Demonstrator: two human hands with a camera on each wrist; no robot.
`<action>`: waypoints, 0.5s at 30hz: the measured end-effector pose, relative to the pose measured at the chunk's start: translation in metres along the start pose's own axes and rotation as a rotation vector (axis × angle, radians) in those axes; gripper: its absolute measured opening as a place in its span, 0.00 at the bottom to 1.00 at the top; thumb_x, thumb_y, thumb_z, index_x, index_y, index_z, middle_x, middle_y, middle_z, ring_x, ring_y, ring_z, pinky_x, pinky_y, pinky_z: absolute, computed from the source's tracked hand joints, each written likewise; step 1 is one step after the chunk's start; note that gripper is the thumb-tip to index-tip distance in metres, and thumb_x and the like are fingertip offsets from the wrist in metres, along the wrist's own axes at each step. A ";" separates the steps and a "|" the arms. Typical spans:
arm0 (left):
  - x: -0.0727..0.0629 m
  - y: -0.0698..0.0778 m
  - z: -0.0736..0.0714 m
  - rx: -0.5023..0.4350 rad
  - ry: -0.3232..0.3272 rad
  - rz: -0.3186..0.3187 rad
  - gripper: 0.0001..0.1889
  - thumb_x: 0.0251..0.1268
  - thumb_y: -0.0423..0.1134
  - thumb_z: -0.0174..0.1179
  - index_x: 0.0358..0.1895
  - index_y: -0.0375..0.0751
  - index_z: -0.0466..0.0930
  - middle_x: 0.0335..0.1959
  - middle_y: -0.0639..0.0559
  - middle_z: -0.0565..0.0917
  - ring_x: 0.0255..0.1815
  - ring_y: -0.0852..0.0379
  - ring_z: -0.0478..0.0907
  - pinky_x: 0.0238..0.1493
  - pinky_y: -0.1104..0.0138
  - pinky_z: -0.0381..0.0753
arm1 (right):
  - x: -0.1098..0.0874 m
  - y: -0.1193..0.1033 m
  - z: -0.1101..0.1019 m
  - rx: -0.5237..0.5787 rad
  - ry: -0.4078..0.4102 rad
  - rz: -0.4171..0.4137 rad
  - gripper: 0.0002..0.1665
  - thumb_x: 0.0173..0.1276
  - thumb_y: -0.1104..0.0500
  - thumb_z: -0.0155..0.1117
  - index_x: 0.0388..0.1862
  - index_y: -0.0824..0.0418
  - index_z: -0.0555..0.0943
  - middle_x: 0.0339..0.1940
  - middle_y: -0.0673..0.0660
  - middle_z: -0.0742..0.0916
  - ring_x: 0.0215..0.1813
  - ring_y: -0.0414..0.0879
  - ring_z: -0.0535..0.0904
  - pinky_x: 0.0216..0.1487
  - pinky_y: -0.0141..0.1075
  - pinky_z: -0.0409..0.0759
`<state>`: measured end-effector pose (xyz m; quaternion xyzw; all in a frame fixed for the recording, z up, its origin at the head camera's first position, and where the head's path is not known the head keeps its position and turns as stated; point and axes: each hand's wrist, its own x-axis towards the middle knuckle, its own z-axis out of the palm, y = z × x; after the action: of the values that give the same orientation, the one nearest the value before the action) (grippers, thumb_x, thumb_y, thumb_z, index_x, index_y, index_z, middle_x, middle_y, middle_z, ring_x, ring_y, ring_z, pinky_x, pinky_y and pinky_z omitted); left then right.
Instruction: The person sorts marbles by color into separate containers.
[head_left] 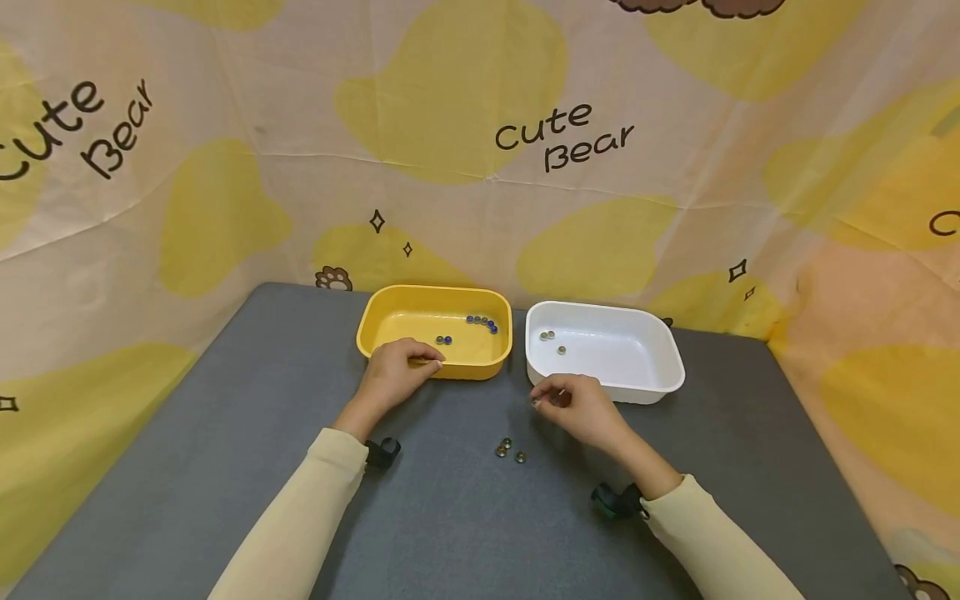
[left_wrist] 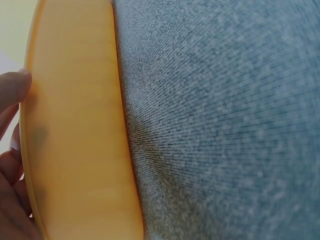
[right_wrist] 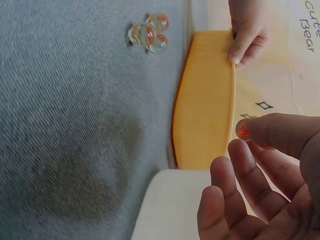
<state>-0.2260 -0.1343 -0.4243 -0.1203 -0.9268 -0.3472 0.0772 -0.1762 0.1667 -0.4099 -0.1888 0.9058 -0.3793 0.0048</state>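
My left hand (head_left: 397, 372) grips the front left rim of the yellow tub (head_left: 472, 371). In the left wrist view its thumb (left_wrist: 16, 87) lies on the rim, and the fingers show dimly through the wall from inside. Several blue marbles (head_left: 480, 320) lie in this tub. My right hand (head_left: 581, 408), in front of the white tub (head_left: 637, 395), pinches a clear marble with an orange swirl (right_wrist: 243, 129) between thumb and fingertip. Three marbles (head_left: 551, 335) lie in the white tub. On the table between my forearms sit three orange-swirled marbles (head_left: 507, 443), close together.
The grey table (head_left: 465, 533) carries both tubs side by side near its far edge, a narrow gap between them. Behind them hangs a yellow and cream printed cloth (head_left: 450, 183), which also runs along both sides. Black bands (head_left: 384, 452) sit on both wrists.
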 end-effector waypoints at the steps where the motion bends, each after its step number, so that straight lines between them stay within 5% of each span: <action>1: 0.000 0.000 0.000 0.000 0.000 0.000 0.05 0.57 0.45 0.68 0.36 0.53 0.89 0.39 0.55 0.87 0.44 0.54 0.82 0.52 0.58 0.77 | 0.000 0.000 -0.002 -0.003 0.002 -0.008 0.06 0.60 0.63 0.67 0.37 0.59 0.86 0.28 0.47 0.86 0.28 0.40 0.75 0.30 0.29 0.73; 15: -0.001 0.001 -0.001 0.004 0.003 -0.001 0.05 0.57 0.46 0.68 0.36 0.53 0.89 0.39 0.54 0.87 0.44 0.54 0.82 0.52 0.57 0.77 | 0.005 -0.001 -0.031 -0.063 0.072 -0.062 0.05 0.59 0.64 0.68 0.34 0.55 0.86 0.26 0.48 0.86 0.28 0.43 0.79 0.31 0.30 0.76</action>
<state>-0.2248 -0.1345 -0.4234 -0.1192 -0.9274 -0.3456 0.0785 -0.1856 0.1861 -0.3865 -0.2028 0.9107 -0.3570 -0.0457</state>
